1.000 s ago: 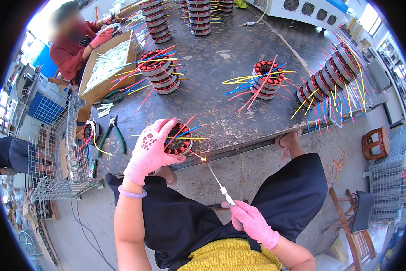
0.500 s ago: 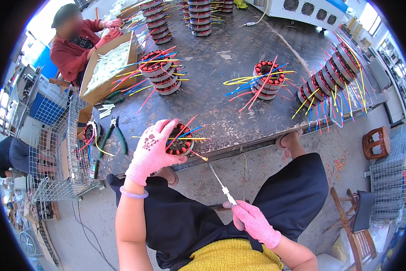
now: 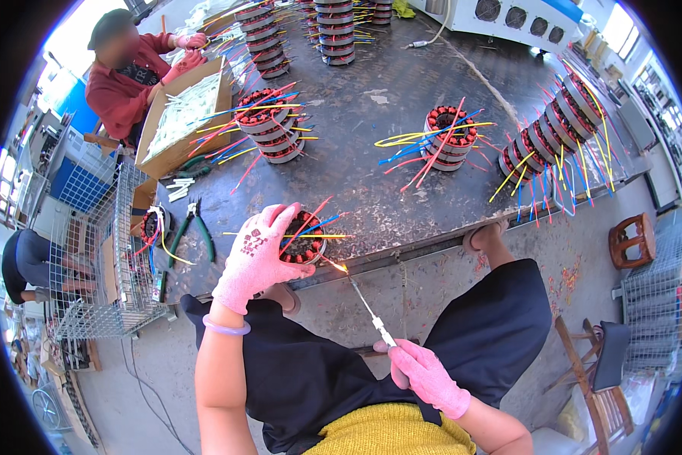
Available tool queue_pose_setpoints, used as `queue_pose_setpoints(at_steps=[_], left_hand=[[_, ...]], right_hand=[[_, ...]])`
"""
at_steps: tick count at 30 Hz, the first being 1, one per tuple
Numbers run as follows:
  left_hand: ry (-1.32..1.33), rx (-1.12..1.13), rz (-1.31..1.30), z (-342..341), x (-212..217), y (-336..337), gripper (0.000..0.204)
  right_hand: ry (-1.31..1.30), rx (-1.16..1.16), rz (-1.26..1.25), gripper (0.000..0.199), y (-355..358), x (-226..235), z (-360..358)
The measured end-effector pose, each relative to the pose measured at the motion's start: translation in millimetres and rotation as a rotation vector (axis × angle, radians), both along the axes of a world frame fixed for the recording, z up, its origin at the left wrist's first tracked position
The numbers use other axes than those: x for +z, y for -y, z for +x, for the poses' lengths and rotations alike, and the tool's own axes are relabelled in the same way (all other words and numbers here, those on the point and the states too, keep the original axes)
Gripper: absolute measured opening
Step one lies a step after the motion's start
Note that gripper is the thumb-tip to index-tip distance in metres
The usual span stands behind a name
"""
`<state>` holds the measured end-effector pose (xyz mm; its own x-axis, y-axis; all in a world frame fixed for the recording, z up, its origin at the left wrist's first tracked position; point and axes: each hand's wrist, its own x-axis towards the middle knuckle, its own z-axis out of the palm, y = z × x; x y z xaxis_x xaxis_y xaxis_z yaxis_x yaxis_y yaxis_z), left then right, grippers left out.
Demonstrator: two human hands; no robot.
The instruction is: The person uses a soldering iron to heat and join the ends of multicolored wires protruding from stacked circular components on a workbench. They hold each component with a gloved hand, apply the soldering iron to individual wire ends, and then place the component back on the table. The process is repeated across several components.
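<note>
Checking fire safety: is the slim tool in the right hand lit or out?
Lit, it seems: an orange flame shows by the far end of the slim tool.

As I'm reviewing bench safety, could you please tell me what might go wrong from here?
The flame at the tip of the slim lighter might scorch the leads of the wound stator, or singe the gloved left hand if the right hand drifts. Held at the edge of the workbench, the wound stator could drop if the left grip loosens.

We've got a scuffed dark table [image 3: 356,152] here. On it we see wired ring stacks [image 3: 276,138], green-handled pliers [image 3: 204,233] and short white pieces [image 3: 179,188].
</note>
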<state>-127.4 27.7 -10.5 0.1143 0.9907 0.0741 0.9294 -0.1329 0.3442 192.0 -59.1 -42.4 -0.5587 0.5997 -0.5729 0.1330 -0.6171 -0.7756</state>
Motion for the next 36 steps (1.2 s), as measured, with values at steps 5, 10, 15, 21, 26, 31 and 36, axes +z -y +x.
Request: queue_pose_setpoints(at_steps=[5, 10, 15, 21, 26, 31, 36], left_hand=[[0.011, 0.007, -0.006, 2, 3, 1, 0.096], [0.006, 0.001, -0.002, 1, 0, 0, 0.096], [-0.004, 0.008, -0.007, 2, 2, 0, 0.097], [0.010, 0.014, -0.023, 4, 4, 1, 0.097], [0.023, 0.018, -0.030, 5, 4, 1, 0.097], [0.005, 0.019, -0.015, 3, 1, 1, 0.097], [0.016, 0.009, -0.017, 2, 1, 1, 0.097]], right_hand=[[-0.049, -0.053, -0.057, 0.037, 1, 4, -2], [-0.026, -0.048, -0.054, 0.036, 1, 3, 0], [-0.018, -0.024, 0.000, 0.036, 0, 2, -1], [-0.044, -0.029, 0.019, 0.037, 1, 1, 0], [-0.037, -0.043, -0.043, 0.037, 0, 3, 0], [-0.004, -0.023, 0.006, 0.038, -3, 13, -4], [-0.007, -0.022, 0.001, 0.037, 0, 2, 0]])
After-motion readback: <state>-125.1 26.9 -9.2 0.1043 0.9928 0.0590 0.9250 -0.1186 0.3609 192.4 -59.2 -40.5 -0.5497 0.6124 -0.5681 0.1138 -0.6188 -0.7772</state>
